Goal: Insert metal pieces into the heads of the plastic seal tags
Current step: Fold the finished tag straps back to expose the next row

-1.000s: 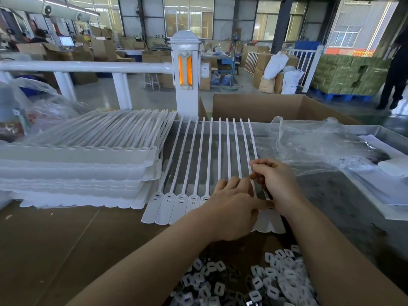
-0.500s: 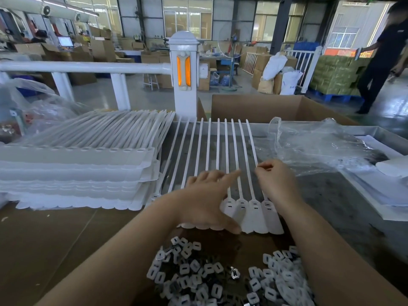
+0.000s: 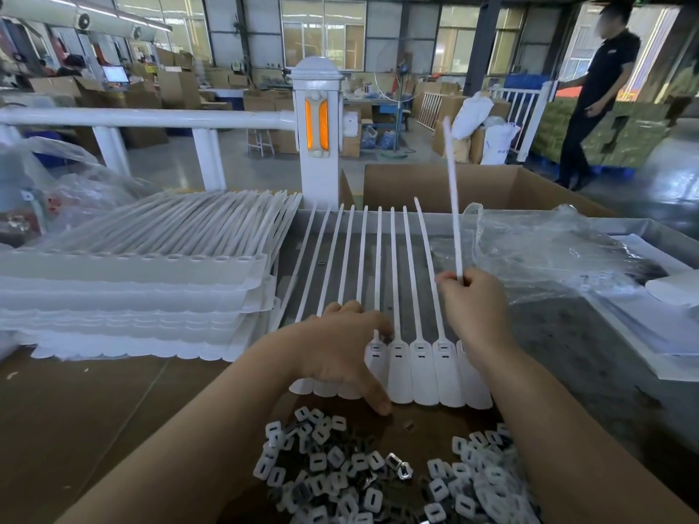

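We're looking down at a row of white seal tags lying side by side on the counter, heads toward us, tails fanning away. The left hand is resting flat on the left part of the row, fingers fairly straight, thumb stretching down past the near edges of the tags; the tags under the palm are hidden. The right hand is pinching one raised tail between thumb and fingertips, and that strap is standing nearly upright above the grip while its head is lying behind the wrist, out of our sight. Just below the row, nearest us, a heap of metal pieces in small white frames is spreading between the forearms, cut off by the bottom edge. To the left, a tall stack of tag sheets is sitting beside the row. Crumpled clear plastic is lying to the right. We're reading no writing anywhere; the slots on the tag heads are too small to make out in detail.
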